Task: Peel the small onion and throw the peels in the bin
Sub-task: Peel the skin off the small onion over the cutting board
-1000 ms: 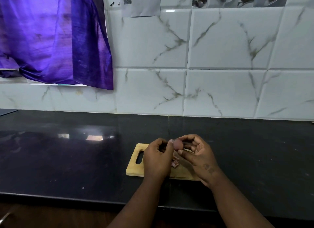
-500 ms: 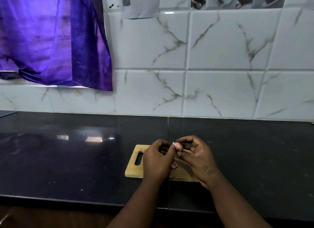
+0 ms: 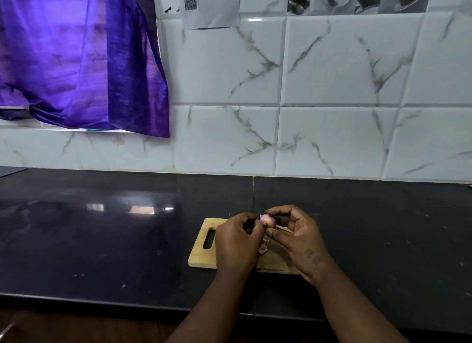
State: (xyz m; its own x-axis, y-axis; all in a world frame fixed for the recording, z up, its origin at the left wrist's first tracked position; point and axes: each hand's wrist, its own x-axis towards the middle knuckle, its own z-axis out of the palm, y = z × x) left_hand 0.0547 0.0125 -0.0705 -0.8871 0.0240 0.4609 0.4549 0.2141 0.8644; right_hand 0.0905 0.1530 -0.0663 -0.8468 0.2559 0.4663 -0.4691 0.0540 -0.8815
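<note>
- While you are holding the small onion (image 3: 267,220) between both hands just above the cutting board (image 3: 201,255), a slip is the first hazard. Your right hand (image 3: 298,236) is pinching it with curled fingers (image 3: 278,211) and thumb, and the bared flesh is looking smooth and probably slick.
- Your left hand (image 3: 237,243) is curling its fingers (image 3: 255,230) onto the onion's left end, where a pale flap of skin is showing. If you are pulling too sharply there, the flap is likely tearing short and leaving patches stuck on.
- A dropped onion is likely to be rolling off the board and across the dark table (image 3: 102,240), possibly over the near edge, since nothing is standing in its way.
- A nail digging in too deep is risking a gouge, taking good flesh along with the dry layers.
- Loose peels (image 3: 263,249) are lying on the board beneath your hands. They are light and thin, so a sweep of a wrist or sleeve is liable to be scattering them onto the table, where dark scraps are hard to spot.
- No bin is showing in this view. Carrying the peels to it in a loose grip is inviting spills on the way, so you are better off gathering them into one closed handful.
</note>
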